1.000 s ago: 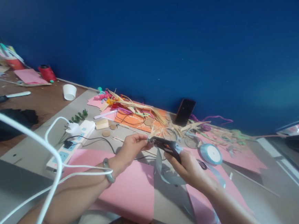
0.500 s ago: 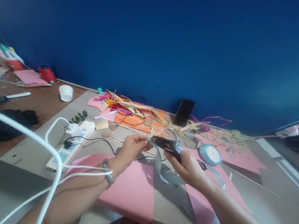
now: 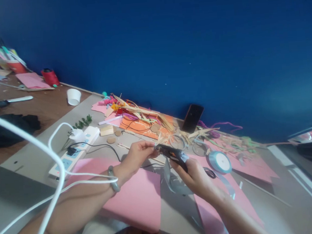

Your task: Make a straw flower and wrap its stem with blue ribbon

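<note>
My left hand [image 3: 139,155] is closed in a pinch over the middle of the table. Its fingertips hold a small light-blue piece of ribbon with pale raffia strands [image 3: 161,137] by it. My right hand [image 3: 194,173] is wrapped round a black hand tool with small orange marks [image 3: 173,154]; its kind is not clear. The tool's narrow tip points left and meets the left fingertips. Below the tool a light-blue ribbon strip [image 3: 169,177] hangs in a loop. The ribbon spool [image 3: 220,161] lies to the right, with a black ring-shaped handle [image 3: 209,172] beside my right hand.
Pink paper sheets [image 3: 135,201] lie under my arms. A white power strip [image 3: 75,152] with cables stands at left, and a white cable [image 3: 47,147] crosses in front. Raffia and orange paper [image 3: 129,126] lie at the back. A phone [image 3: 192,117] leans on the blue wall; a paper cup [image 3: 73,96] stands left.
The ribbon strip that ran up to my left fingertips now hangs apart from them, lower and nearer my right hand. The tool has tilted slightly. The paper cup appears a little further right.
</note>
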{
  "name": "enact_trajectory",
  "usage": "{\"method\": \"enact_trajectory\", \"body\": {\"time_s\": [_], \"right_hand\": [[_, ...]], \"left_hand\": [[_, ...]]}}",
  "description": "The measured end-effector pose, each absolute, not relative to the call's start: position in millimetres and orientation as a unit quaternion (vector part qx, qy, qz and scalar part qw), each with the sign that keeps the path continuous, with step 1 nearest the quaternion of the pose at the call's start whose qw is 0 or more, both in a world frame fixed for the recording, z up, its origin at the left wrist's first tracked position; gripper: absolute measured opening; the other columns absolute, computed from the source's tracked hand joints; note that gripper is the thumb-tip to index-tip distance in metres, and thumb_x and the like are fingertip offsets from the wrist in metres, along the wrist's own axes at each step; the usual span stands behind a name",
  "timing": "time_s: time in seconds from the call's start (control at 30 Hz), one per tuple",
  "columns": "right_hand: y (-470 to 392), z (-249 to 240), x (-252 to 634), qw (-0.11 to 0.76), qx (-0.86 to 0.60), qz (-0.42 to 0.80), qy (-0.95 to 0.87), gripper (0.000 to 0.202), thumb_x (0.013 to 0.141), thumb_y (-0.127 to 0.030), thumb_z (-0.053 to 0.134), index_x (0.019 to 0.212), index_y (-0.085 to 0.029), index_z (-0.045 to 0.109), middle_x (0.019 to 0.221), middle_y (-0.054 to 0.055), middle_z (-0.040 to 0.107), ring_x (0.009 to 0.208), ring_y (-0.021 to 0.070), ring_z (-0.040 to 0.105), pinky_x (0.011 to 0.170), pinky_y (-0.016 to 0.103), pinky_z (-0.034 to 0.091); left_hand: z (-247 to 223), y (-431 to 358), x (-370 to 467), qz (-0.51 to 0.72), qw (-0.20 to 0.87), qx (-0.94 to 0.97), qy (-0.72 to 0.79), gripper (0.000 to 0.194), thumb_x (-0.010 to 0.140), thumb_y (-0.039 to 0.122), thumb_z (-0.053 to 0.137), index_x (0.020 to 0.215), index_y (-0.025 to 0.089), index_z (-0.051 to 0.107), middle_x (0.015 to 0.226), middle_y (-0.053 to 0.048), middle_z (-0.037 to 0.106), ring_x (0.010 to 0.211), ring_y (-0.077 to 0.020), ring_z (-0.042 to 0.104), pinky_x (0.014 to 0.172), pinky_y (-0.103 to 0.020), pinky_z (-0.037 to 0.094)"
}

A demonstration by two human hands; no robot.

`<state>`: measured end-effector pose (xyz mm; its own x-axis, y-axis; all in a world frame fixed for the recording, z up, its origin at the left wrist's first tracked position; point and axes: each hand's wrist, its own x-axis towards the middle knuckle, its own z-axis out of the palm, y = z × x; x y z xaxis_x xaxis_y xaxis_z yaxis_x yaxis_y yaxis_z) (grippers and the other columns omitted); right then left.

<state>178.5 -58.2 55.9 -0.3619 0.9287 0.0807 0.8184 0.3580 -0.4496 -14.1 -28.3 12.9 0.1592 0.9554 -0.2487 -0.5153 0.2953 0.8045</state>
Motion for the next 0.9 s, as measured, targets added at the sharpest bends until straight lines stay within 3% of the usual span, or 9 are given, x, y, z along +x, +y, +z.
{"method": "enact_trajectory", "body": {"time_s": [0.67, 0.9], "right_hand": [[-60, 52, 187, 0.189, -0.542, 0.203, -0.793, 0.029, 0.090, -0.040, 0.046, 0.074, -0.017, 0.056, 0.050, -0.002, 0.048, 0.046, 0.0121, 0.044, 0.042, 0.022, 0.031], [-67, 54, 194, 0.235, -0.535, 0.202, -0.786, 0.028, 0.089, -0.040, 0.048, 0.072, -0.018, 0.052, 0.055, 0.000, 0.051, 0.052, 0.0143, 0.049, 0.049, 0.025, 0.039]], "left_hand": [[19, -31, -15, 0.524, 0.711, 0.269, 0.384, 0.019, 0.065, 0.013, 0.075, 0.080, 0.008, 0.064, 0.068, -0.008, 0.071, 0.063, -0.0156, 0.068, 0.076, -0.033, 0.054], [20, -33, -16, 0.528, 0.707, 0.278, 0.380, 0.017, 0.066, 0.014, 0.074, 0.080, 0.009, 0.064, 0.068, -0.006, 0.070, 0.064, -0.0142, 0.067, 0.076, -0.031, 0.054]]}}
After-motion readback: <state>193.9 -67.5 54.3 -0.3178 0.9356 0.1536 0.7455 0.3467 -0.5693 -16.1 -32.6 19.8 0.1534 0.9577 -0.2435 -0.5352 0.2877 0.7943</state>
